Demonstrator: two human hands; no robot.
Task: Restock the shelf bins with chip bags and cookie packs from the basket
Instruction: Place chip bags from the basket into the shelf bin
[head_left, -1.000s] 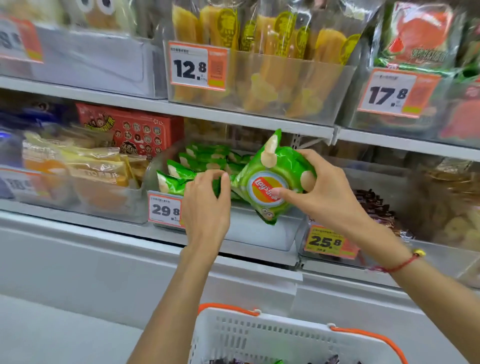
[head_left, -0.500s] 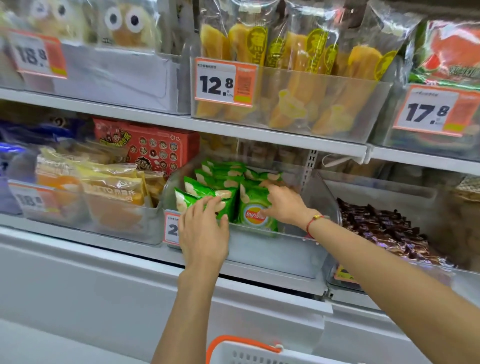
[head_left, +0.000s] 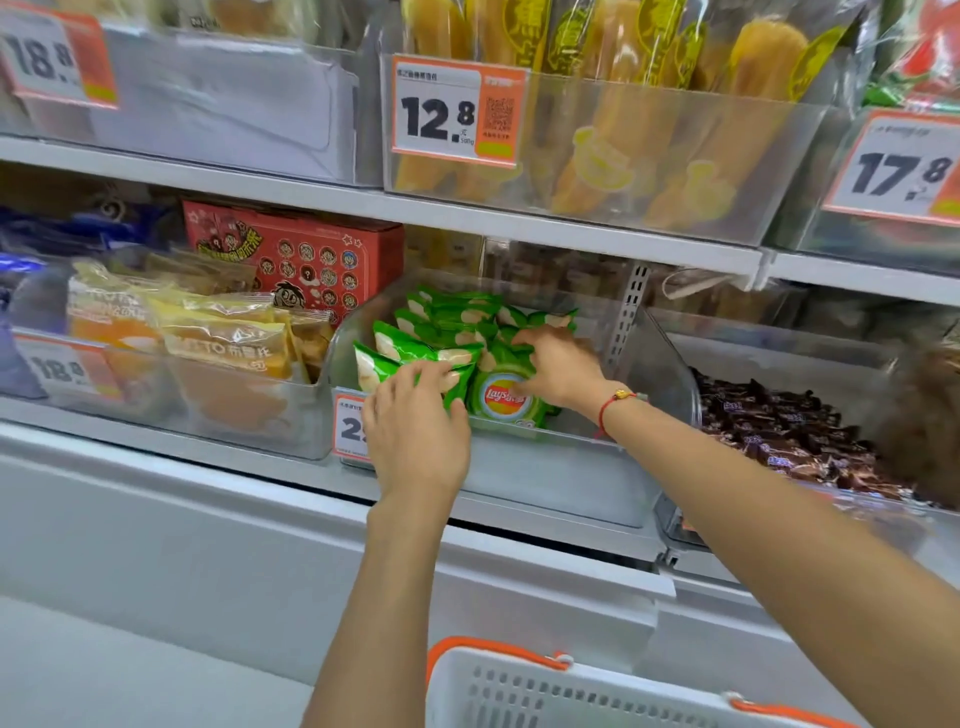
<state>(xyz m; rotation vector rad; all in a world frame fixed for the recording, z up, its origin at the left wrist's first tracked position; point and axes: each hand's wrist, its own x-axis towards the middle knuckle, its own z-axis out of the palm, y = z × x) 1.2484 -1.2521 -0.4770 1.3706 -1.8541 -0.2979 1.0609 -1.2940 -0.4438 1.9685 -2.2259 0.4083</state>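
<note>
Left hand (head_left: 415, 431): reaches into the clear shelf bin (head_left: 571, 467) from the front; fingers curled over the top edge of the front green chip bag in the left row (head_left: 410, 364), thumb at that bag's right side. Reads as a light grip on that bag.

Right hand (head_left: 558, 369): inside the same bin, to the right of the left hand. Fingers bent down onto the Lay's chip bag (head_left: 506, 402), which stands upright at the front of the bin with its logo facing out, touching the left row. Fingertips press its upper edge and face; whether the thumb closes behind it cannot be told. Red cord bracelet (head_left: 615, 402) on the wrist.

More green bags stand in rows behind both hands. The left hand covers part of the bin's price tag (head_left: 349, 426).

Neighbouring bins: yellow snack packs (head_left: 223, 343) to the left, dark brown wrapped packs (head_left: 779, 431) to the right. Upper shelf carries tags 12.8 (head_left: 457, 111) and 17.8 (head_left: 898, 166).

White basket with orange handles (head_left: 571, 691) at the bottom edge, below the arms; contents not visible.
</note>
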